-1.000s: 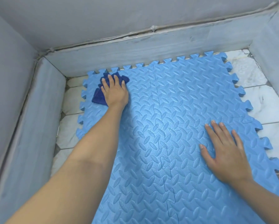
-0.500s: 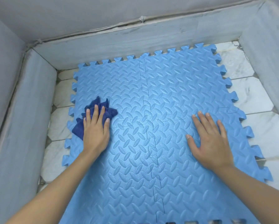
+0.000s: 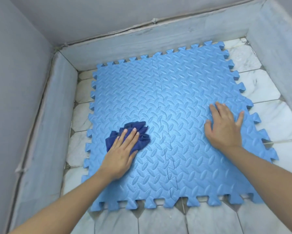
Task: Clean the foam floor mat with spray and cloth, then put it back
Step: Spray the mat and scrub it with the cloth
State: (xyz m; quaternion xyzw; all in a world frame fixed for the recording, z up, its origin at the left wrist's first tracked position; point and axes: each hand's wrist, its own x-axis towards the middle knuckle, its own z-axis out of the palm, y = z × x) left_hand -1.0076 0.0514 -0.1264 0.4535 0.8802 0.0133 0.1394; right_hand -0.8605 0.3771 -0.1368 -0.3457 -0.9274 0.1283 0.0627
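One foam floor mat (image 3: 184, 92), light blue, lies flat on the floor and fills the centre of the frame. Seams in its surface show four interlocked square tiles. The surface is embossed all over with a raised pattern of short oval bars set at alternating angles. All four outer edges carry puzzle-type teeth; none is mated to a further piece.

One cloth (image 3: 142, 138), dark blue and bunched into folds, sits on the mat at centre left, on the lower left tile just below the cross seam.

Two hands are in view. The left hand (image 3: 120, 156) lies palm down on the cloth with straight fingers, pressing it to the mat; the fingers are not curled round it. The right hand (image 3: 224, 125) rests flat on the mat at centre right, fingers spread and relaxed, grasping nothing. Both forearms enter from the bottom of the frame.

One tiled floor (image 3: 268, 119), white marbled tiles with dark joints, shows as a narrow strip along the mat's left edge, a wider band on the right, and a band along the bottom. The mat's far edge lies close to a grey skirting (image 3: 142, 44), which borders the floor on three sides: upper, left and right. Plain grey walls (image 3: 20, 81) rise above it.
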